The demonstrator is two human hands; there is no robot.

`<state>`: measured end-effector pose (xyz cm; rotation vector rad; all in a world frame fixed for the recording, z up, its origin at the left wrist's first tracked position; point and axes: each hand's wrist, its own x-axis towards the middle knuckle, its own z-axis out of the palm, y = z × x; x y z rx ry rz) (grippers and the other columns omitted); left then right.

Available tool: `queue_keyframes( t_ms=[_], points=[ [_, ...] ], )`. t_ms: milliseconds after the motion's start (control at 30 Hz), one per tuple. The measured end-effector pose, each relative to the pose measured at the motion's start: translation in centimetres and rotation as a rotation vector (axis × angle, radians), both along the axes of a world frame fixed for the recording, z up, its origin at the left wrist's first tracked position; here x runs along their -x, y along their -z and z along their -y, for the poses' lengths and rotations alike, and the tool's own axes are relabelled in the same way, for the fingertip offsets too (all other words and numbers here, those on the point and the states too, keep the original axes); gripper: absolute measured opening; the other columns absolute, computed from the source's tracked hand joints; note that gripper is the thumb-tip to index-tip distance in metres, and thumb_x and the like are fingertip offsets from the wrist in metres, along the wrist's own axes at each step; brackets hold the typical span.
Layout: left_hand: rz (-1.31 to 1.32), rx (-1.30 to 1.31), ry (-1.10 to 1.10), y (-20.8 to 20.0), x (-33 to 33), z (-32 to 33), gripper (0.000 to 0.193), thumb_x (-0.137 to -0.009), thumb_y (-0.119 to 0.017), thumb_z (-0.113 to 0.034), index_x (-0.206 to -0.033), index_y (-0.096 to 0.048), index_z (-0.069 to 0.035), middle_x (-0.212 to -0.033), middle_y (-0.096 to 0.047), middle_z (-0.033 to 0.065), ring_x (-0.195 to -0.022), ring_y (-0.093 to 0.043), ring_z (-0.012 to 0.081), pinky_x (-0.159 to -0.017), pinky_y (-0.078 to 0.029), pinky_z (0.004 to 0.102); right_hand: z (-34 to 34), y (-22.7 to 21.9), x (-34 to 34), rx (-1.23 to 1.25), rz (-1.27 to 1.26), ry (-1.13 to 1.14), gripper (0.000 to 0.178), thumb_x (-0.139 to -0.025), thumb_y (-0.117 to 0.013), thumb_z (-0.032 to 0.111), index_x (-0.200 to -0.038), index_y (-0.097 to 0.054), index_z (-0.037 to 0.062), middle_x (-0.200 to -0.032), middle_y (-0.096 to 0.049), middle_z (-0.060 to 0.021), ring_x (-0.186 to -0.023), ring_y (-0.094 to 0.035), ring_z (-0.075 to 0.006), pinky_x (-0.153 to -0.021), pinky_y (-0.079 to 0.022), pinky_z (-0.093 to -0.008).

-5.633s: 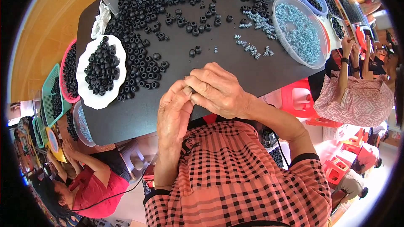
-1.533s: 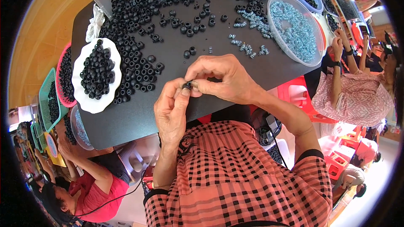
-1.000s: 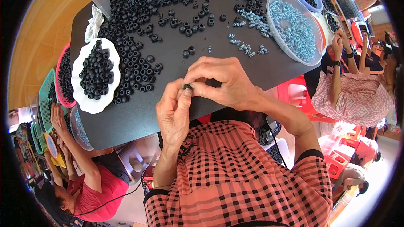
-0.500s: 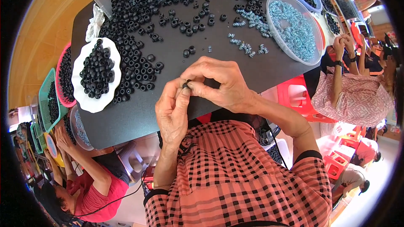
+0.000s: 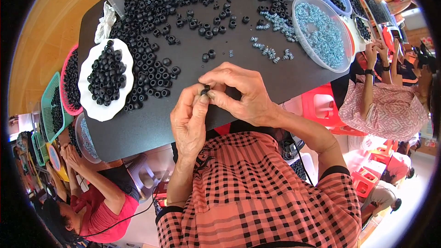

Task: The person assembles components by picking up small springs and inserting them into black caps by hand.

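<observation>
My left hand and my right hand meet above the near part of the dark table. Between their fingertips they pinch a small round black hollow piece; the fingers cover most of it. Just beyond lie a couple of similar black pieces and one small coil spring. To the left, a scalloped white plate carries a pile of the black pieces. Loose springs lie at the right, beside a round clear tub full of bluish springs.
A large heap of black pieces spreads across the far left of the table. Crumpled white plastic lies at its left edge. Pink and green baskets stand beyond. People work on both sides, near red stools.
Both hands stay together at the same place. The fingertips have shifted slightly, and more of the black piece shows between them.
</observation>
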<state>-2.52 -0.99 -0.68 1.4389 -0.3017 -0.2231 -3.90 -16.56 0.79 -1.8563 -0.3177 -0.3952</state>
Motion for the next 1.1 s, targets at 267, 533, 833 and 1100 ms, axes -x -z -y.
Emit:
queue_keyframes(
  t_ms=[267, 533, 833, 1100],
  points=[
    [-0.044, 0.084, 0.02, 0.2, -0.1, -0.2, 0.014, -0.096, -0.052, -0.008, -0.103, -0.059, 0.002, -0.088, -0.057, -0.0017, -0.081, -0.05, 0.0045, -0.075, -0.041, 0.0182, 0.3, 0.1, -0.1, -0.002, -0.006, -0.016, 0.033, -0.078, -0.063, -0.006, -0.111, -0.061, 0.0011, -0.088, -0.061, -0.0076, -0.069, -0.059, -0.0122, -0.061, -0.048, -0.0248],
    [-0.101, 0.117, 0.019, -0.1, -0.2, 0.0, 0.014, -0.096, -0.051, -0.007, -0.103, -0.059, 0.003, -0.089, -0.06, 0.0006, -0.082, -0.054, 0.0051, -0.077, -0.043, 0.0191, 0.1, 0.0, 0.0, 0.134, 0.043, 0.014, 0.029, -0.078, -0.064, -0.005, -0.107, -0.063, 0.0005, -0.091, -0.063, -0.009, -0.073, -0.063, -0.0123, -0.063, -0.05, -0.0247],
    [-0.072, 0.1, 0.02, 0.4, -0.1, -0.1, 0.015, -0.096, -0.052, -0.008, -0.104, -0.059, 0.003, -0.084, -0.058, -0.0011, -0.077, -0.05, 0.004, -0.071, -0.041, 0.0175, 0.4, -0.5, 0.0, -0.149, -0.189, -0.014, 0.014, -0.08, -0.062, -0.004, -0.093, -0.065, 0.0002, -0.088, -0.065, -0.0061, -0.067, -0.063, -0.011, -0.062, -0.051, -0.024],
    [-0.077, 0.063, 0.064, -0.4, -0.1, 0.0, 0.021, -0.096, -0.05, -0.009, -0.111, -0.059, 0.003, -0.09, -0.063, 0.0016, -0.082, -0.055, 0.0058, -0.077, -0.042, 0.0197, 1.2, -1.2, -0.5, -0.009, -0.113, -0.095, 0.021, -0.08, -0.06, -0.006, -0.098, -0.068, 0.0015, -0.092, -0.064, -0.0076, -0.078, -0.062, -0.0133, -0.066, -0.05, -0.0255]
  ],
)
